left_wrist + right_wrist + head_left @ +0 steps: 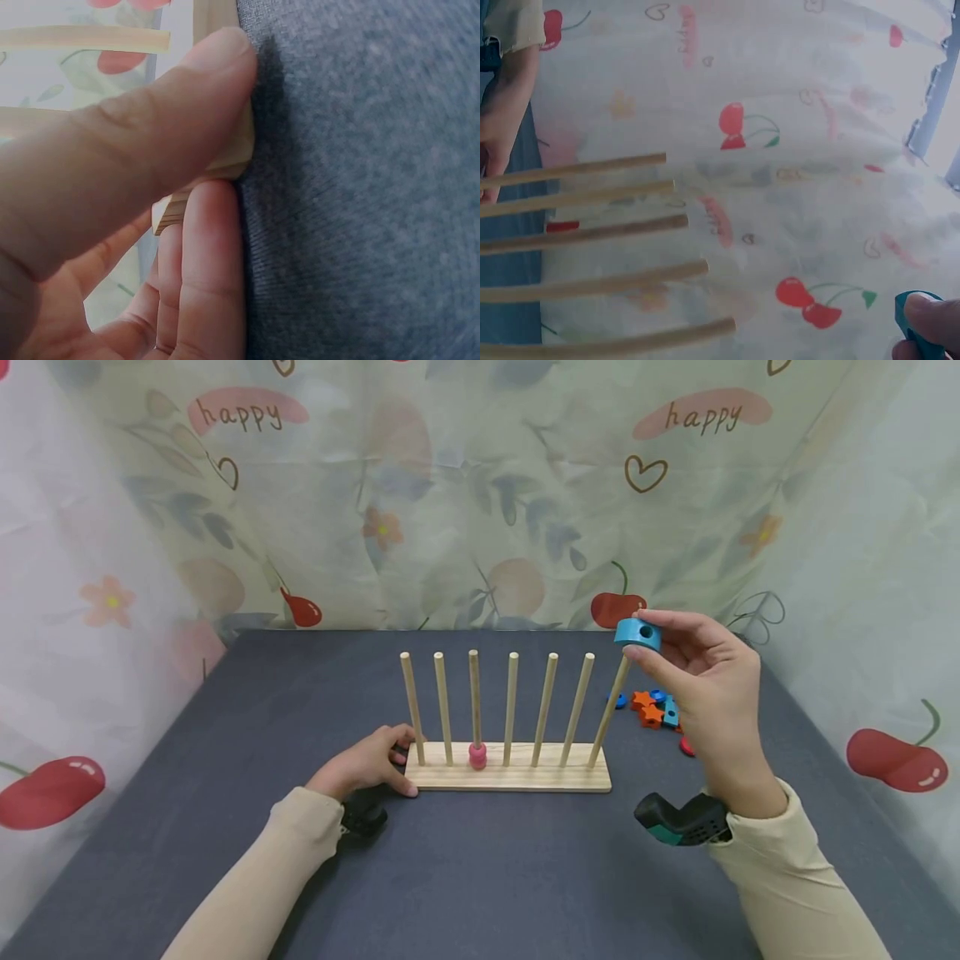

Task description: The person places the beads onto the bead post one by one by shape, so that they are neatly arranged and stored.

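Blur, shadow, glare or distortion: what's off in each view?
Head: sharpest, fairly even light; the light-blue block with a round hole reads clearly. Left wrist: slightly soft, dark shadow on the blue-grey woven cloth beside the pale wooden base. Right wrist: hazy, brightest at upper right, cherry-print fabric backdrop washed out; slim round wooden pegs bow slightly, probably lens distortion.

The left grip [112,172] holds the end of a wooden base [237,151] on blue-grey cloth [367,180].
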`<action>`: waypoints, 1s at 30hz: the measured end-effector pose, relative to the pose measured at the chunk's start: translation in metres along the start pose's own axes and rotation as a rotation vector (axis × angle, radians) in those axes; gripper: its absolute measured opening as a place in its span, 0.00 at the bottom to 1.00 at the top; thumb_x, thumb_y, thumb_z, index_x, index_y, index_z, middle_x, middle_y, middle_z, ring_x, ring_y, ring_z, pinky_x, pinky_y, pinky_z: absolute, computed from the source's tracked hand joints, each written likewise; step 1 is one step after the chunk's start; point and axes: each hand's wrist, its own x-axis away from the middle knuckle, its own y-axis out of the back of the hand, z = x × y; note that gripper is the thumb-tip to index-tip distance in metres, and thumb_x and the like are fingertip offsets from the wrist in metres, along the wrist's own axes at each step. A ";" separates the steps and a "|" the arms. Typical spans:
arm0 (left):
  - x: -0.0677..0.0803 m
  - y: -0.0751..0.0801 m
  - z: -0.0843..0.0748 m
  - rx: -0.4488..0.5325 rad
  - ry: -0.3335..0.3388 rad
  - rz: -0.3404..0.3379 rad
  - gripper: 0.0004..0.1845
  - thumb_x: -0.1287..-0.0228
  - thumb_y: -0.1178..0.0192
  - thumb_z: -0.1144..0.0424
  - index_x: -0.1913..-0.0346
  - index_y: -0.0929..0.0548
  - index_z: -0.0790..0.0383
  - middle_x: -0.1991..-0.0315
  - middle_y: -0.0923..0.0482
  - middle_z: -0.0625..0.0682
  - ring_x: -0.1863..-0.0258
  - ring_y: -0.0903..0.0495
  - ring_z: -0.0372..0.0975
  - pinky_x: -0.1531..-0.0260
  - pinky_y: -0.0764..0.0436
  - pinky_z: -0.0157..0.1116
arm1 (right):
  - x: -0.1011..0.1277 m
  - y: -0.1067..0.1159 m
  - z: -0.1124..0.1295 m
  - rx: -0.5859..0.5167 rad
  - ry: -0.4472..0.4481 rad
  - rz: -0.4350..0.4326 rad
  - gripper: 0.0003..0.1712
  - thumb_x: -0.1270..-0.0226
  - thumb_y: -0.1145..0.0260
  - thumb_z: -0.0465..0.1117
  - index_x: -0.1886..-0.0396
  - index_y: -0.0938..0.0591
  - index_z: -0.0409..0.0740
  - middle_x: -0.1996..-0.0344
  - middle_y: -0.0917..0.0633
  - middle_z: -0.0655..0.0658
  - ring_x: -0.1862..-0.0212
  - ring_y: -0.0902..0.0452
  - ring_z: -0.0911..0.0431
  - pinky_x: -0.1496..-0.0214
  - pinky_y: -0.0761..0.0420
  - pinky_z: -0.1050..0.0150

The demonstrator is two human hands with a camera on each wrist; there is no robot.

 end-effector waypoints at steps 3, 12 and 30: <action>0.000 0.000 -0.001 0.001 0.005 -0.002 0.42 0.60 0.21 0.71 0.38 0.31 0.65 0.41 0.37 0.63 0.46 0.27 0.52 0.50 0.24 0.45 | -0.001 -0.009 0.002 -0.023 0.014 0.024 0.19 0.46 0.29 0.24 0.52 0.16 0.35 0.55 0.15 0.43 0.55 0.16 0.56 0.51 0.20 0.70; 0.001 0.000 -0.001 0.001 -0.018 -0.002 0.41 0.60 0.21 0.71 0.40 0.30 0.65 0.42 0.37 0.64 0.46 0.27 0.52 0.49 0.24 0.45 | -0.008 -0.037 -0.016 0.027 0.021 0.085 0.18 0.44 0.29 0.27 0.52 0.16 0.41 0.53 0.17 0.46 0.53 0.18 0.57 0.50 0.20 0.69; 0.002 0.000 -0.001 0.015 -0.003 0.002 0.40 0.60 0.21 0.70 0.40 0.30 0.65 0.43 0.37 0.63 0.45 0.28 0.52 0.49 0.24 0.45 | -0.003 -0.073 -0.061 0.126 0.130 0.183 0.19 0.40 0.33 0.27 0.48 0.20 0.33 0.51 0.18 0.40 0.55 0.19 0.59 0.50 0.20 0.68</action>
